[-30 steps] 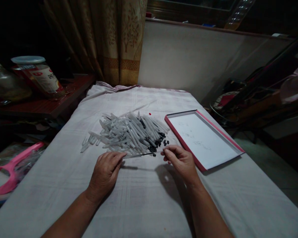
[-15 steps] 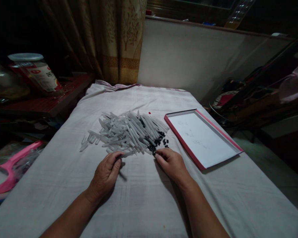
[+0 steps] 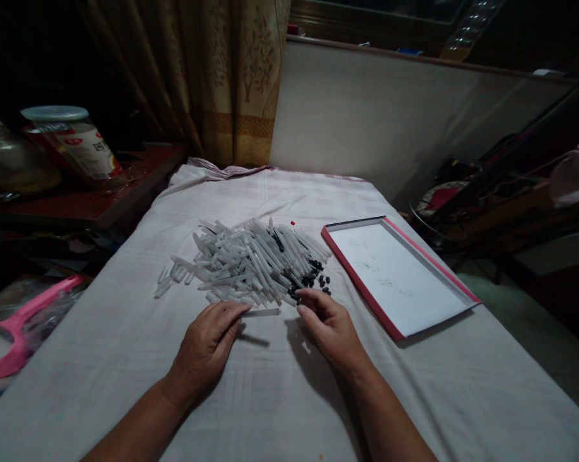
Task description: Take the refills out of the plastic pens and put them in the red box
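Observation:
My left hand pinches a clear plastic pen barrel, which points right and is held slightly above the cloth. In front of it spreads a heap of pen tubes and caps, translucent and whitish. Small black plugs lie at the heap's right edge. Beside them is my right hand, thumb and forefinger brought close together. A tiny dark piece shows at its fingertips, too small to name for certain. The two hands are apart, with the barrel's end pointing toward the right fingertips.
A shallow red-edged box lid with a white inside lies to the right. One red bit sits behind the heap. A pale checked cloth covers the table. At left, a lidded jar stands on a dark red cabinet; a pink-handled item is lower down.
The barrel in my left hand has swung clear of the heap and now shows fully. My right hand has drawn slightly back from the black plugs, its fingers lifted.

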`<action>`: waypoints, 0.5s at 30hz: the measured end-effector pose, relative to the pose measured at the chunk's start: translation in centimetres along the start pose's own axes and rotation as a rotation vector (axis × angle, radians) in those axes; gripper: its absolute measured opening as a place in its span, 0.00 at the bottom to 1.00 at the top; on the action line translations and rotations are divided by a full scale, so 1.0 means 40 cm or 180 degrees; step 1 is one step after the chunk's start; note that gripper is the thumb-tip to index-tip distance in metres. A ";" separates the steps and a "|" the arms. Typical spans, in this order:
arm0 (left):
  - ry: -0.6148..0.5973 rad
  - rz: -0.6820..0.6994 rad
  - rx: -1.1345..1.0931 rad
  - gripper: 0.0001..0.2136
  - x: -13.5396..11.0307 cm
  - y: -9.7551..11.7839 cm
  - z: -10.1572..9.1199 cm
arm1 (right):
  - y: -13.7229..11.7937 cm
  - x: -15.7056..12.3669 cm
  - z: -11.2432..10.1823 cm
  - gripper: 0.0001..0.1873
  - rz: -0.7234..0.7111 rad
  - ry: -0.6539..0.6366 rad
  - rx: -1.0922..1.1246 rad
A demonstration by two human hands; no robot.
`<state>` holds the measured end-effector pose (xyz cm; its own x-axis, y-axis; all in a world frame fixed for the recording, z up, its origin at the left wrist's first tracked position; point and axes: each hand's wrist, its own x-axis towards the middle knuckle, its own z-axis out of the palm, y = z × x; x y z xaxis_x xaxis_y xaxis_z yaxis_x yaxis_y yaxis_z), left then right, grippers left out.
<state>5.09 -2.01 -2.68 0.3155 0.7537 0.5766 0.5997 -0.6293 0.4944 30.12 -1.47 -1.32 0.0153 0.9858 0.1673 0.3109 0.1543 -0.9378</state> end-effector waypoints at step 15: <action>-0.0054 0.0056 0.0004 0.13 0.001 0.007 0.003 | -0.034 -0.027 0.052 0.13 0.0669 -0.0467 0.1164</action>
<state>5.37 -2.11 -2.60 0.3383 0.7456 0.5741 0.5947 -0.6422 0.4836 27.69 -2.60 -0.88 -0.1010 0.9932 -0.0586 -0.0414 -0.0631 -0.9971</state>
